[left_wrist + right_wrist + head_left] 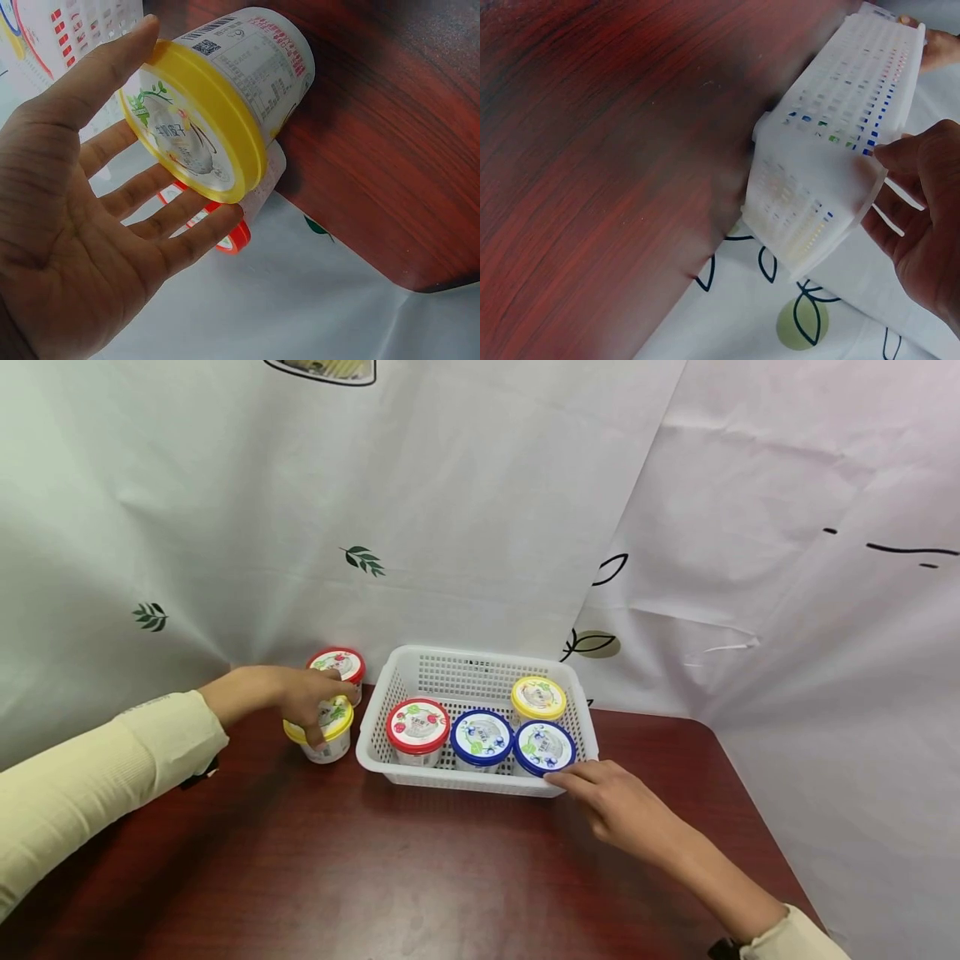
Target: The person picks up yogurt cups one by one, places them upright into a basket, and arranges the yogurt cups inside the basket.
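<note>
My left hand spans a tub with a yellow lid, its thumb in front and its fingers spread behind. In the left wrist view, those fingers look fairly straight beside the tub's yellow rim. Just behind it stands a red-lidded tub, partly covered by the hand. With my right hand I pinch the near right corner of a white plastic basket; the right wrist view has the thumb outside the basket wall and the other fingers behind the rim.
Inside the basket stand a red-lidded tub, two blue-lidded tubs and a yellow-lidded tub. The dark red wooden table extends in front. A white patterned cloth hangs along the table's back edge.
</note>
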Motion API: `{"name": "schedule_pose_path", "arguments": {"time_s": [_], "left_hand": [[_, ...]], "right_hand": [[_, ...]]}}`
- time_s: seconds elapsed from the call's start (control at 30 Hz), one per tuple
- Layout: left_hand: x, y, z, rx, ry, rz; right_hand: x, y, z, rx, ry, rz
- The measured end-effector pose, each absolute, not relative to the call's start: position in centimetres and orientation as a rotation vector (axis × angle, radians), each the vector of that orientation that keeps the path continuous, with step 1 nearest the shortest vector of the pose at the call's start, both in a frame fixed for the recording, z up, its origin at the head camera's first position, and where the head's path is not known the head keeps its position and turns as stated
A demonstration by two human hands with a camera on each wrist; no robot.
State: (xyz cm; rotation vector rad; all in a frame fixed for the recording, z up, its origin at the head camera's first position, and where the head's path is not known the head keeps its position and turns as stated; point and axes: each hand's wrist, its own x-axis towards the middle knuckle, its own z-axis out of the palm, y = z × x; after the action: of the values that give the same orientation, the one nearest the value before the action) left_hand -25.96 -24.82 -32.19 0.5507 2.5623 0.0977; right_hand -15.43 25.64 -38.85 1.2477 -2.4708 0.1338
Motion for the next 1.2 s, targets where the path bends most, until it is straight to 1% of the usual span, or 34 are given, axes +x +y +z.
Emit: {"name": "schedule_pose_path", "arguments": {"time_s": [0.27, 0.47, 1.07, 1.2], "left_hand": [[-26.1, -25.0, -32.7, 0.569, 2.557, 0.115], [-26.0, -25.0, -32.1, 0.590, 2.530, 0.137], [-25.9, -24.9, -28.4, 0.676, 2.530, 0.122], [-26.0, -25.1, -27.3, 0.640, 2.526, 0.107]], "right_hand": [[-15.4, 25.5, -38.9, 1.248, -2.460, 0.131], [-15.2, 25.5, -38.7, 1.230, -2.513, 0.112], [-15.3, 25.5, -38.9, 1.233, -2.505, 0.103], [-15.3, 25.4, -38.9, 1.232, -2.508, 0.102]]}}
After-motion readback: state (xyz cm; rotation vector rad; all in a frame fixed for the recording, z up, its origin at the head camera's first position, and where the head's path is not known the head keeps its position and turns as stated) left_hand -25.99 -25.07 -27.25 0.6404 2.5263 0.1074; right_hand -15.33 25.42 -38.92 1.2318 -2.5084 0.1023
